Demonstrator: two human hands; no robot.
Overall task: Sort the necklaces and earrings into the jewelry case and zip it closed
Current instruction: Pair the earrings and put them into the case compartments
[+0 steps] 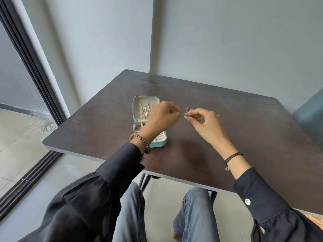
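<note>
Knees in blue jeans fill the bottom of the frame, tucked under the near edge of a dark brown table. Black sleeves come in from the lower left and lower right. The left wrist wears a brown bead bracelet, and the right wrist a thin black cord with a small charm.

Just left of the frame's centre, a teal jewelry case lies open flat on the table with its cream lining showing. The left wrist crosses the near half, hiding part of its small compartments. In the far half, the lid, lie silver necklaces in a loose tangle.

The left hand hangs above the case's right side. Its fingers are curled in tight and the fingertips are pressed together, pointing right. Whether anything tiny sits between them I cannot tell.

Just to its right, the right hand pinches a small silver jewelry piece between thumb and forefinger, with the other fingers loosely bent. The piece is held up off the table, close to the left fingertips but apart from them. It is too small to say for sure what kind it is.

Beyond the table, pale grey walls meet in a corner. At the left of the frame a black sliding-door track runs along, with a round floor drain past it.
</note>
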